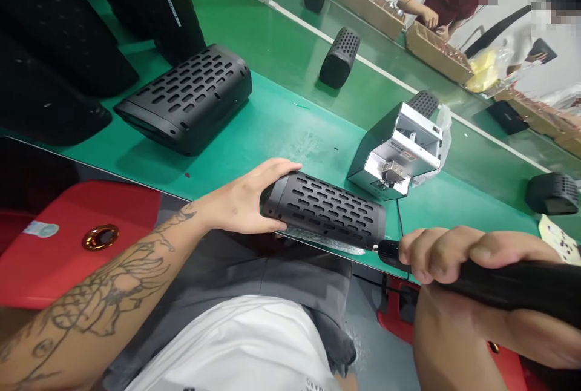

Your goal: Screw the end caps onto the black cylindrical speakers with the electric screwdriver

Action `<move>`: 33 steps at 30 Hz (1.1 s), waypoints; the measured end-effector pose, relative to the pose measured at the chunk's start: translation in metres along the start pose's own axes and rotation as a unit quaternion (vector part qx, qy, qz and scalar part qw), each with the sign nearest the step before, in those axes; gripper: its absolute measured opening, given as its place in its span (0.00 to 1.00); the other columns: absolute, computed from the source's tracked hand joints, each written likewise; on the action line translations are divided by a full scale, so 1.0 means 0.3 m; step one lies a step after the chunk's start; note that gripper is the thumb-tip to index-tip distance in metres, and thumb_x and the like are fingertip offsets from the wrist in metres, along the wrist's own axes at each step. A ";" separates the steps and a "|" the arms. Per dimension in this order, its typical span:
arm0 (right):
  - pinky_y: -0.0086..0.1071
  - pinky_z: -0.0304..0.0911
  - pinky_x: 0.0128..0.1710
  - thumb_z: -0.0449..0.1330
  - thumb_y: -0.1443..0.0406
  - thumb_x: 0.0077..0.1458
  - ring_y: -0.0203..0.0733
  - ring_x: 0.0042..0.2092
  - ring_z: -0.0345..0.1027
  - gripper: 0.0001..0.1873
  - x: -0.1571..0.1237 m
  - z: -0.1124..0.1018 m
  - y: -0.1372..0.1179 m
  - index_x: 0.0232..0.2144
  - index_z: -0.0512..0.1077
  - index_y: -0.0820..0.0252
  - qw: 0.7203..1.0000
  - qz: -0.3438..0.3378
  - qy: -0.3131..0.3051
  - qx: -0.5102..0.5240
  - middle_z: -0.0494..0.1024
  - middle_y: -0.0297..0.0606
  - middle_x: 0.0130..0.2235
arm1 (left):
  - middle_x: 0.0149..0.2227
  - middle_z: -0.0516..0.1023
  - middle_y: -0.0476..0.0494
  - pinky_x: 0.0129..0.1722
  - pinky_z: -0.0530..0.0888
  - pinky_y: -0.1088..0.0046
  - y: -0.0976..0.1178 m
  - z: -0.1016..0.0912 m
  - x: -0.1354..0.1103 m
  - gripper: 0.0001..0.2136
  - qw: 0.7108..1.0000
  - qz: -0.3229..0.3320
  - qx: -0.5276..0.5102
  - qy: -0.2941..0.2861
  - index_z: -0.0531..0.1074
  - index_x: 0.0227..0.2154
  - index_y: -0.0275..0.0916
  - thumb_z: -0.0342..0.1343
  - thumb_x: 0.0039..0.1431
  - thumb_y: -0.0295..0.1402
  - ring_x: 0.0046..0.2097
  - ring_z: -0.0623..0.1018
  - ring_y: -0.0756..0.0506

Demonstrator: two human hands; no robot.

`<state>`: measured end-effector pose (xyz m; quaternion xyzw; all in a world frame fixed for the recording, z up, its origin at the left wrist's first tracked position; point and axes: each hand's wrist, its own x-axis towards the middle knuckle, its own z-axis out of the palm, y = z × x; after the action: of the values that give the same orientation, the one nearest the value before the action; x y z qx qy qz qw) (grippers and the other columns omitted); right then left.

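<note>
A black slotted speaker housing lies near the front edge of the green bench. My left hand grips its left end, thumb and fingers spread around the two sides. In my right hand is a black electric screwdriver, held nearly level. Its tip meets the lower right corner of the housing; a small shiny bit or screw shows there, too small to tell which. Just behind the housing stands a silver screw feeder.
Another slotted housing lies at the left, before tall black speakers. Beyond, a green conveyor carries more housings. Across it, a co-worker's hands are at cardboard boxes. Red stools stand below the bench.
</note>
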<state>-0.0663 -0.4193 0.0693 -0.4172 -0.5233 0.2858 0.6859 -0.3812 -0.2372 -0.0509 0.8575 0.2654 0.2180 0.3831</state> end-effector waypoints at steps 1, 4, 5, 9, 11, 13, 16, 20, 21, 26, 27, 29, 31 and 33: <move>0.40 0.72 0.23 0.86 0.41 0.62 0.41 0.19 0.67 0.25 -0.006 -0.012 0.009 0.43 0.88 0.51 1.000 -0.001 -0.005 0.006 0.79 0.27 0.25 | 0.84 0.68 0.32 0.81 0.80 0.47 -0.007 0.002 0.001 0.55 1.000 0.007 -0.002 0.003 0.62 0.86 0.52 0.82 0.60 0.43 0.83 0.74 0.22; 0.40 0.73 0.24 0.84 0.43 0.65 0.40 0.20 0.69 0.24 -0.017 -0.059 0.031 0.47 0.87 0.52 0.997 -0.007 -0.069 0.037 0.80 0.28 0.27 | 0.84 0.69 0.31 0.83 0.78 0.44 -0.021 0.008 0.001 0.55 0.999 0.032 -0.002 0.010 0.62 0.85 0.51 0.83 0.59 0.42 0.83 0.74 0.21; 0.40 0.74 0.25 0.82 0.42 0.67 0.40 0.20 0.71 0.24 -0.018 -0.073 0.037 0.48 0.87 0.52 0.995 -0.008 -0.092 0.046 0.80 0.28 0.28 | 0.83 0.69 0.31 0.83 0.77 0.43 -0.024 0.010 0.001 0.55 0.999 0.037 0.000 0.011 0.62 0.85 0.51 0.82 0.59 0.42 0.83 0.74 0.21; 0.39 0.72 0.26 0.77 0.41 0.73 0.39 0.21 0.71 0.24 -0.019 -0.077 0.046 0.46 0.84 0.53 0.992 -0.004 -0.125 0.035 0.79 0.27 0.27 | 0.83 0.70 0.30 0.81 0.80 0.44 -0.029 0.012 -0.007 0.54 0.999 0.040 0.015 0.015 0.62 0.86 0.51 0.82 0.61 0.44 0.82 0.75 0.22; 0.38 0.71 0.26 0.77 0.41 0.73 0.38 0.21 0.69 0.24 -0.028 -0.055 0.045 0.45 0.82 0.52 0.993 -0.013 -0.118 0.019 0.77 0.25 0.26 | 0.82 0.71 0.30 0.80 0.81 0.45 -0.024 0.011 -0.011 0.54 0.999 0.039 0.029 0.018 0.62 0.86 0.51 0.83 0.61 0.44 0.81 0.77 0.22; 0.38 0.72 0.26 0.78 0.41 0.72 0.37 0.21 0.69 0.25 -0.040 -0.041 0.037 0.44 0.80 0.52 0.993 -0.023 -0.112 0.005 0.77 0.24 0.26 | 0.82 0.72 0.30 0.80 0.81 0.46 -0.013 0.010 -0.016 0.53 0.998 0.040 0.042 0.022 0.62 0.85 0.51 0.82 0.62 0.44 0.79 0.79 0.23; 0.41 0.75 0.28 0.77 0.41 0.73 0.39 0.21 0.72 0.24 -0.025 -0.074 0.014 0.44 0.82 0.52 0.994 -0.016 -0.104 -0.013 0.78 0.25 0.27 | 0.80 0.74 0.31 0.76 0.84 0.50 0.017 0.007 -0.028 0.49 0.998 0.028 0.050 0.026 0.64 0.83 0.51 0.81 0.64 0.45 0.74 0.84 0.26; 0.43 0.77 0.26 0.73 0.41 0.77 0.41 0.20 0.71 0.22 0.142 -0.196 0.020 0.55 0.86 0.50 0.997 -0.040 -0.073 0.002 0.79 0.25 0.27 | 0.79 0.75 0.34 0.63 0.91 0.55 0.063 -0.023 -0.061 0.52 0.996 -0.046 0.070 -0.007 0.68 0.82 0.56 0.85 0.57 0.47 0.66 0.89 0.27; 0.44 0.78 0.26 0.70 0.40 0.78 0.43 0.21 0.73 0.24 0.204 -0.219 0.040 0.57 0.87 0.50 0.996 -0.063 -0.059 0.000 0.80 0.28 0.28 | 0.79 0.75 0.35 0.60 0.93 0.55 0.070 -0.039 -0.069 0.55 0.995 -0.064 0.077 -0.025 0.68 0.82 0.58 0.87 0.54 0.48 0.65 0.90 0.26; 0.41 0.76 0.22 0.78 0.36 0.65 0.46 0.20 0.72 0.29 0.440 -0.216 0.213 0.41 0.86 0.54 0.991 -0.126 0.037 -0.028 0.80 0.32 0.24 | 0.84 0.72 0.41 0.60 0.92 0.53 0.048 -0.156 0.037 0.52 0.993 -0.088 0.026 -0.075 0.70 0.83 0.65 0.82 0.57 0.63 0.71 0.86 0.21; 0.40 0.74 0.20 0.80 0.37 0.63 0.44 0.19 0.70 0.29 0.454 -0.204 0.244 0.40 0.84 0.54 0.992 -0.121 0.038 -0.028 0.79 0.31 0.23 | 0.84 0.73 0.41 0.65 0.90 0.50 0.036 -0.177 0.113 0.48 0.994 -0.094 0.017 -0.053 0.71 0.83 0.63 0.76 0.63 0.66 0.74 0.83 0.21; 0.39 0.74 0.19 0.81 0.37 0.63 0.44 0.18 0.69 0.29 0.453 -0.185 0.283 0.38 0.83 0.54 0.993 -0.111 0.029 -0.025 0.79 0.31 0.23 | 0.82 0.74 0.36 0.74 0.84 0.43 0.012 -0.206 0.325 0.46 0.991 -0.126 0.028 0.022 0.69 0.85 0.55 0.69 0.70 0.67 0.78 0.79 0.21; 0.39 0.74 0.20 0.80 0.38 0.64 0.44 0.18 0.68 0.28 0.427 -0.178 0.290 0.38 0.84 0.54 0.994 -0.100 0.019 -0.024 0.79 0.30 0.23 | 0.85 0.67 0.29 0.81 0.76 0.42 -0.008 -0.215 0.596 0.49 0.982 -0.151 0.044 0.101 0.63 0.87 0.46 0.70 0.71 0.59 0.81 0.75 0.22; 0.39 0.75 0.20 0.80 0.39 0.65 0.44 0.18 0.69 0.27 0.397 -0.177 0.272 0.39 0.86 0.55 0.995 -0.094 0.012 -0.028 0.79 0.31 0.23 | 0.87 0.61 0.23 0.84 0.70 0.40 -0.025 -0.207 0.882 0.53 0.971 -0.187 0.057 0.139 0.57 0.89 0.41 0.74 0.69 0.53 0.84 0.70 0.21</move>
<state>0.0226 -0.2953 0.0498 -0.3884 -0.5593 0.2004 0.7044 -0.2171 -0.0347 0.0264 0.7746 0.4833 0.2442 0.3267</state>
